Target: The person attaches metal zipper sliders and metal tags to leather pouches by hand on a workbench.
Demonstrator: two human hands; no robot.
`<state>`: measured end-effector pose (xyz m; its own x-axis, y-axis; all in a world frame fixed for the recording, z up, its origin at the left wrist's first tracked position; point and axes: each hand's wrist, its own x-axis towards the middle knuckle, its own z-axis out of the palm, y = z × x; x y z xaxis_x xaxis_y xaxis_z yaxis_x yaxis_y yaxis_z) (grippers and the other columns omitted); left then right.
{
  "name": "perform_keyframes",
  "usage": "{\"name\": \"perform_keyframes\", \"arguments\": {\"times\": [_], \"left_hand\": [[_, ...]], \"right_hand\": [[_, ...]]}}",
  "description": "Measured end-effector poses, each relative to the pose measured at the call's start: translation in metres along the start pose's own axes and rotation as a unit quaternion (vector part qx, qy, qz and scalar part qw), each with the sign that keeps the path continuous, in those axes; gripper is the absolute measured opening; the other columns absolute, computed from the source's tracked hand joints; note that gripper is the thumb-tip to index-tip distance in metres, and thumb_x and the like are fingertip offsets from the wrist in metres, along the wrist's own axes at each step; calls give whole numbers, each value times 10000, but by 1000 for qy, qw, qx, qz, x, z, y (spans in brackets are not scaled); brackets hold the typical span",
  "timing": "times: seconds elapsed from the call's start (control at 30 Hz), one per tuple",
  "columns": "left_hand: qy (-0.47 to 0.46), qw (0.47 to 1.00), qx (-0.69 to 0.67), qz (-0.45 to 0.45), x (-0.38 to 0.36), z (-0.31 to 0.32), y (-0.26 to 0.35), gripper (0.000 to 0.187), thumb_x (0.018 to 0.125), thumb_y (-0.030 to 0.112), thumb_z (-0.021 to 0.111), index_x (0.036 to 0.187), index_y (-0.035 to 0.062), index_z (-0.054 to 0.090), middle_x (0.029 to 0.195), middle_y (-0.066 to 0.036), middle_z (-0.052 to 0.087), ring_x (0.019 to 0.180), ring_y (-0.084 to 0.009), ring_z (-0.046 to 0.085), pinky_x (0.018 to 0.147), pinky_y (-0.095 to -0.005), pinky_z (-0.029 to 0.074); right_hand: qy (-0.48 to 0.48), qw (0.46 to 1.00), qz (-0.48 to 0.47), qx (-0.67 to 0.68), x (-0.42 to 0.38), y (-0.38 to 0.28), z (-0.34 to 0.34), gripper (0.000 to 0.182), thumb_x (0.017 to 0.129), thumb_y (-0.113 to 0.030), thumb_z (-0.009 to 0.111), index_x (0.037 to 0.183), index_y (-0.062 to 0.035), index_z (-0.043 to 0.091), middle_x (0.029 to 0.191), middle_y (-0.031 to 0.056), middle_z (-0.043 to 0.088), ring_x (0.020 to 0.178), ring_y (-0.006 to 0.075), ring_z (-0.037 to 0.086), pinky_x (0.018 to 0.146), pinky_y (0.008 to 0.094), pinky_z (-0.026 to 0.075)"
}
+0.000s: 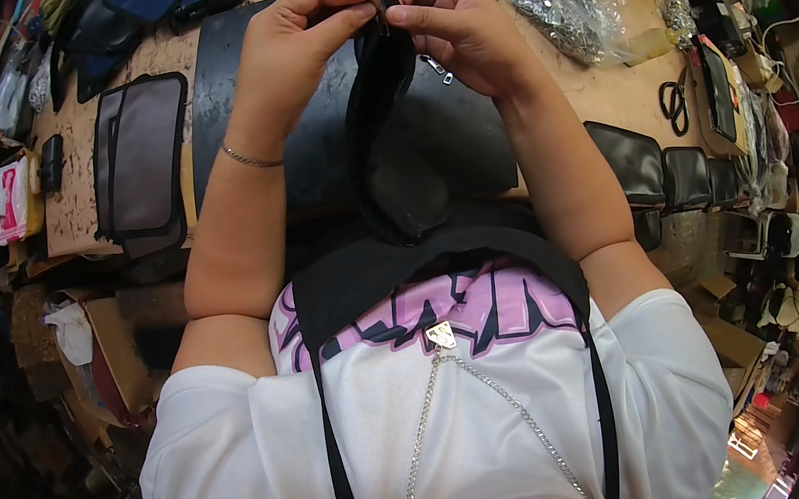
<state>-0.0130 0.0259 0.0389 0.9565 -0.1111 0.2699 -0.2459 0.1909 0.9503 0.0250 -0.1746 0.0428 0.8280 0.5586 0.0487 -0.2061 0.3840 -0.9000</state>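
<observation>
Near the far side of the dark work mat, my left hand and my right hand are raised close together. Thumb and fingers of both pinch the top end of a black leather bag piece with a dark tape-like edge. It hangs down from my fingers, curving toward the black apron at my lap. Just below my right fingers lie two silver zipper sliders on the mat. The small spot between my fingertips is mostly covered by them.
Flat dark panels lie on the wooden table at the left. To the right are black pouches, black-handled scissors and a clear plastic bag of metal parts. Dark blue pieces are piled at the back.
</observation>
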Motion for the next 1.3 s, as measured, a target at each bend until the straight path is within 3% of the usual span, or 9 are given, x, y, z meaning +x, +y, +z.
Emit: {"name": "perform_keyframes", "arguments": {"times": [0.23, 0.33, 0.5, 0.6, 0.73, 0.93, 1.3], "left_hand": [[38, 999, 27, 22, -3, 10, 0, 205, 919, 51, 686, 1116, 5, 718, 1031, -58, 729, 928, -101, 664, 855, -230, 524], [71, 994, 72, 34, -3, 13, 0, 184, 913, 40, 686, 1086, -10, 722, 982, -53, 730, 896, -79, 664, 799, -200, 527], [84, 991, 92, 44, -4, 14, 1, 167, 914, 53, 686, 1066, -1, 732, 940, -25, 729, 850, -49, 645, 740, -180, 503], [71, 988, 131, 29, -8, 16, 6, 182, 922, 44, 689, 1096, 3, 726, 1025, -30, 725, 920, -64, 643, 828, -195, 498], [76, 984, 153, 53, -9, 17, 7, 174, 924, 40, 684, 1089, 1, 727, 1016, -23, 724, 911, -56, 635, 813, -188, 489], [85, 967, 216, 107, -10, 20, 9, 159, 914, 50, 675, 1053, -3, 729, 937, -34, 735, 846, -60, 645, 757, -203, 503], [73, 965, 237, 88, -10, 22, 11, 162, 930, 40, 672, 1077, -5, 722, 990, -28, 725, 892, -59, 633, 780, -198, 495]], "right_hand": [[8, 992, 37, -124, -1, -5, -12, 229, 843, -137, 794, 1022, -76, 665, 890, -18, 659, 800, 53, 591, 724, 201, 463], [6, 992, -19, -122, 0, -3, -5, 184, 857, -160, 781, 982, -77, 675, 855, -24, 659, 758, 43, 573, 678, 196, 447], [23, 991, -25, -129, 2, 1, -5, 189, 868, -190, 756, 984, -66, 673, 824, -25, 657, 695, 40, 558, 609, 193, 433], [39, 979, -41, -195, 3, 2, -5, 178, 864, -177, 738, 976, -55, 672, 820, -17, 658, 692, 37, 558, 613, 190, 438], [58, 964, -53, -255, 0, -3, 5, 136, 880, -136, 721, 971, -57, 658, 867, -48, 634, 771, 17, 547, 694, 179, 425], [79, 915, -81, -387, -3, -8, 11, 124, 863, -135, 717, 924, -40, 665, 821, -49, 625, 727, 15, 530, 644, 182, 414], [91, 914, -67, -389, -1, -10, 6, 138, 844, -147, 706, 895, -25, 665, 770, -49, 610, 694, 19, 521, 609, 195, 412]]}}
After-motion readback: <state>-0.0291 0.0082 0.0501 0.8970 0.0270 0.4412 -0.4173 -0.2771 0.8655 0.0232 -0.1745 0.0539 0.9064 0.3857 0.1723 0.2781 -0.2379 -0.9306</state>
